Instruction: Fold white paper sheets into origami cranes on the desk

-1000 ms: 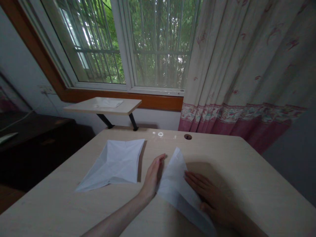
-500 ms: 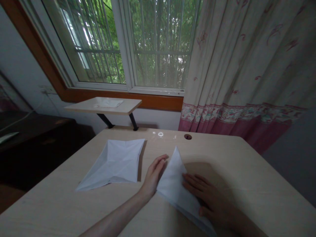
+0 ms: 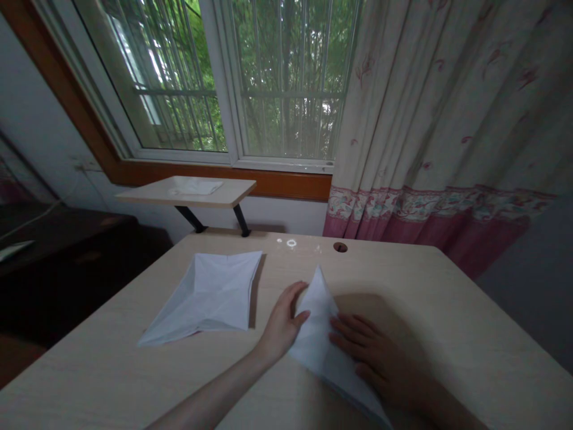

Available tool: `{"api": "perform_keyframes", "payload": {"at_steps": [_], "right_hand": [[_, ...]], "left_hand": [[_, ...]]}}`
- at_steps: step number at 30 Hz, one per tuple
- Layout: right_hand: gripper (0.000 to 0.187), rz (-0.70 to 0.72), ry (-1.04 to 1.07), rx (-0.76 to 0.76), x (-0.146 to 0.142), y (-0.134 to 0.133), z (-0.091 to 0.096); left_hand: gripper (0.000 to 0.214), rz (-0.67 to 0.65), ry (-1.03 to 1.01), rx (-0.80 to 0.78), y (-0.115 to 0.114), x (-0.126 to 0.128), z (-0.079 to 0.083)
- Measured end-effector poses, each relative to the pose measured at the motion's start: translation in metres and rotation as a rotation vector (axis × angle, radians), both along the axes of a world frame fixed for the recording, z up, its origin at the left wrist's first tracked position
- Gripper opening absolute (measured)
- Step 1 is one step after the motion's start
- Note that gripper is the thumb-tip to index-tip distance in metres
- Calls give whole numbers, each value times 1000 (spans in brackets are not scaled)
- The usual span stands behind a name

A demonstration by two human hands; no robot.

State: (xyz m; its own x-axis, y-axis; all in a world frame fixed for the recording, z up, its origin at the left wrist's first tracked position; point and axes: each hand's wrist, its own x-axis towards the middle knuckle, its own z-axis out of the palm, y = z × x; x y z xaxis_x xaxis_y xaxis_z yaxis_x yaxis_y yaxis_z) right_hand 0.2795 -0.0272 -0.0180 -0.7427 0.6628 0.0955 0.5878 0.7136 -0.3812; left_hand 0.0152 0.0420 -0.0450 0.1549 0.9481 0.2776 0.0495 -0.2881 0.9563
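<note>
A folded sheet of white paper lies on the table in front of me, a pointed corner toward the window. My left hand is at its left edge, the thumb over the top and the fingers curved along the side; the fingertips' contact is partly hidden. On the right side of the sheet, my right hand rests with its fingers stretched out over the paper. To the left lies another folded white paper, opened into a shallow, star-like shape with raised edges, which neither hand touches.
The pale wooden table has a round cable hole near its back edge. A raised shelf at the back left bears a white item. Behind are a barred window and a patterned curtain.
My left hand has shifted slightly right, and its thumb now lies over the folded paper's left side. My right hand has barely moved.
</note>
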Motion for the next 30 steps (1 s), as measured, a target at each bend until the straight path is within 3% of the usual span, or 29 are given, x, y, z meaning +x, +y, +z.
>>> {"api": "perform_keyframes", "payload": {"at_steps": [5,9,17,30], "right_hand": [[57,-51,-17,9,0,-2,-1],[59,-53,-27,-11,-1,-2,1],[60,-54,-19,-84,-1,-1,3],[85,-81,-12,-203,9,-5,7]], "left_hand": [[61,35,280,139,-6,-3,3],[64,49,390,180,-9,-3,3],[66,52,523,335,-14,-1,4],[61,66,615,451,-19,2,12]]}}
